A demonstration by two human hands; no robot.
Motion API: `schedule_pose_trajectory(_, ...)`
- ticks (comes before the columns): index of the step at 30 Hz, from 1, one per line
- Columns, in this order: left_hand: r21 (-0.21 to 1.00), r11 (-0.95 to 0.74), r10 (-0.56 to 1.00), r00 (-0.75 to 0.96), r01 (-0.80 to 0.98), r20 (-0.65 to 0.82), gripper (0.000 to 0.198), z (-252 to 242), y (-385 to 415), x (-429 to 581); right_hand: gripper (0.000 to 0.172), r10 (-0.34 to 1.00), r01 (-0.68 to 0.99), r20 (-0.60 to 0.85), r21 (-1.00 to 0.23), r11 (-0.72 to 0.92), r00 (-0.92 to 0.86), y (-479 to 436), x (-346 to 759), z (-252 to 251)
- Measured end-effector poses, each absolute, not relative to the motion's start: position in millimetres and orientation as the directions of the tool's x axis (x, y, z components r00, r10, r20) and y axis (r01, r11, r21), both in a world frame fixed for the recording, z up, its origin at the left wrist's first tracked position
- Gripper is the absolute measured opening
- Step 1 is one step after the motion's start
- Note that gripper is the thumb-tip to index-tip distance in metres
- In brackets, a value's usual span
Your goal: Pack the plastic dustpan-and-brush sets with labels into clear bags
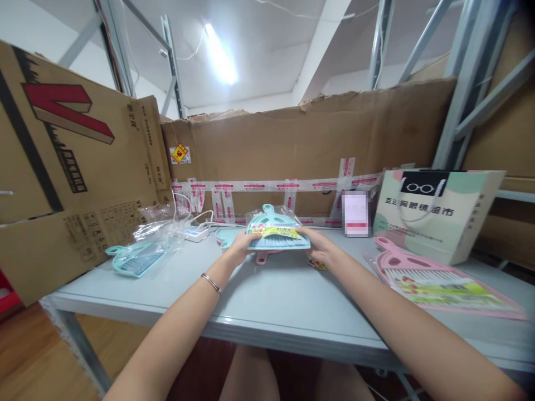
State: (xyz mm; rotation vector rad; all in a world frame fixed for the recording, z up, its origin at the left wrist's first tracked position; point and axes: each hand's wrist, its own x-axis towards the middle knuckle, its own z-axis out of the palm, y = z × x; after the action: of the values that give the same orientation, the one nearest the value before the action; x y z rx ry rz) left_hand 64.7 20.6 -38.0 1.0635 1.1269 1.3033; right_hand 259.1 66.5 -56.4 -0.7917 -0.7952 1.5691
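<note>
Between my two hands a mint-green dustpan and brush set (278, 240) with a yellow-green label is held up over the back middle of the table. My left hand (242, 248) grips its left edge, and my right hand (314, 246) grips its right edge. Clear plastic film shows around its handle. Beneath and behind it lie other dustpans, a mint one (225, 238) at the left and a pink handle (262, 258) sticking out toward me. A small colourful card or label (317, 264) lies under my right hand.
Another mint dustpan set (140, 262) in clear film lies at the left, near a white power strip (195, 234). On the right are a pink dustpan set (443, 281) and a paper bag (434, 217). Cardboard (267, 145) walls the table's (292, 301) back; a carton (83, 167) stands left.
</note>
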Motion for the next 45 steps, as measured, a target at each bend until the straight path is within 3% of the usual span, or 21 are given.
schedule_pose_trajectory(5, 0.982, 0.089, 0.996, -0.014, -0.169, -0.093, 0.019, -40, 26, 58, 0.008, 0.968, -0.461, -0.164, -0.856, -0.236, -0.191, 65, 261, -54)
schedule_pose_trajectory(12, 0.965, 0.112, 0.990, 0.111, -0.236, -0.087, 0.005, -30, 22, 43, 0.018, 0.913, -0.444, -0.122, -0.844, -0.302, -0.390, 46, 270, -37)
schedule_pose_trajectory(15, 0.969, 0.116, 0.987, 0.137, -0.219, -0.087, 0.011, -27, 21, 38, 0.023, 0.906, -0.420, -0.143, -0.850, -0.319, -0.399, 47, 272, -38)
schedule_pose_trajectory(25, 0.990, 0.105, 0.992, -0.056, -0.090, -0.111, 0.022, -41, 32, 39, 0.017, 0.913, -0.348, -0.287, -0.857, -0.380, -0.290, 64, 267, -57)
schedule_pose_trajectory(31, 0.991, 0.136, 0.988, -0.076, 0.003, -0.135, 0.054, -44, 29, 40, 0.018, 0.908, -0.305, -0.293, -0.872, -0.382, -0.300, 54, 264, -53)
schedule_pose_trajectory(35, 0.984, 0.157, 0.987, -0.051, 0.088, -0.153, 0.067, -47, 27, 42, 0.023, 0.937, -0.279, -0.281, -0.901, -0.332, -0.208, 53, 257, -59)
schedule_pose_trajectory(40, 0.972, 0.162, 0.986, -0.069, 0.173, -0.152, 0.075, -49, 29, 46, 0.023, 0.942, -0.260, -0.291, -0.909, -0.326, -0.165, 54, 254, -63)
schedule_pose_trajectory(45, 0.947, 0.152, 0.979, -0.172, 0.284, -0.105, 0.065, -58, 37, 47, 0.033, 0.927, -0.248, -0.303, -0.902, -0.353, -0.219, 50, 253, -60)
